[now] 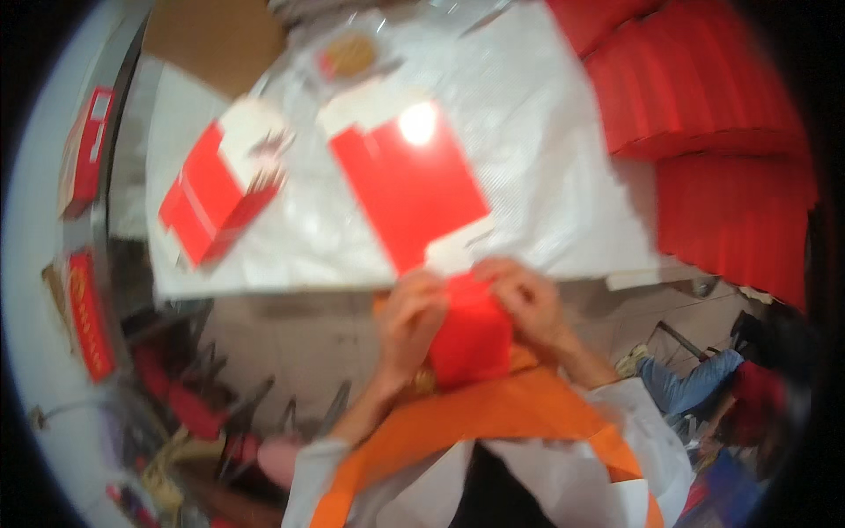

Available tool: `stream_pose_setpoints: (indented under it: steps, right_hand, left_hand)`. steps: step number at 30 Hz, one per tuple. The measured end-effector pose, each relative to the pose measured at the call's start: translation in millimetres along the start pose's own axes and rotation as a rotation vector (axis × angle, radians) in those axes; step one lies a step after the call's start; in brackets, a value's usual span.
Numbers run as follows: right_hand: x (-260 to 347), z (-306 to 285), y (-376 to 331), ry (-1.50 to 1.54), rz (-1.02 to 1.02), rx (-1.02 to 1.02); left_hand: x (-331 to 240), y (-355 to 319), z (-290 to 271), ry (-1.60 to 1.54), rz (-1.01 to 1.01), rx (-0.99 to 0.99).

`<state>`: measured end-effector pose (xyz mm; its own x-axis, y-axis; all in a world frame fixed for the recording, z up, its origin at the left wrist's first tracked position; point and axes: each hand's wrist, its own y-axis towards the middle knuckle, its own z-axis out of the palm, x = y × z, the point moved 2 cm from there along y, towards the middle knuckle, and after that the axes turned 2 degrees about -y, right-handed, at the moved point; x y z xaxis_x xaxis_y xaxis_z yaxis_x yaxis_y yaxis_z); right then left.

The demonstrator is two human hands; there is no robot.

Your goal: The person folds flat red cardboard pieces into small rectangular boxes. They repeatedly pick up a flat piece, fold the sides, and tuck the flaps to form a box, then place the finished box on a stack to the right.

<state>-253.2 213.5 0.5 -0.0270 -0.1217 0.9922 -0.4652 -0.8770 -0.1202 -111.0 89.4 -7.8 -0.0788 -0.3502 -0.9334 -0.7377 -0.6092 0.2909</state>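
Observation:
Both my hands hold a small red folded carton (471, 339) close to my body, just below the table's near edge. My left hand (409, 321) grips its left side and my right hand (528, 299) grips its top right corner. A flat red carton blank (409, 189) with white flaps lies on the white table cover (546, 132) right above my hands. A partly assembled red and white box (220, 194) lies to the left on the table. The picture is blurred.
Stacks of flat red cartons (704, 114) fill the table's right side. A brown cardboard sheet (211, 35) and a small wrapped round item (348, 55) lie at the far edge. Red boxes (88, 321) sit on the left. Another person (704, 378) crouches at the lower right.

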Motion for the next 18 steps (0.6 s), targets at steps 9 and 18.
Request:
stream_pose_setpoints:
  steps: [9, 18]
  right_hand:
    - [41, -47, 28, -0.344, 0.202, 0.557]
    - [113, -113, 2, -0.042, 0.068, -0.178]
  left_hand:
    - [-15, 11, 19, -0.279, -0.414, 0.006]
    - [-54, 55, 8, -0.468, -0.388, -0.286]
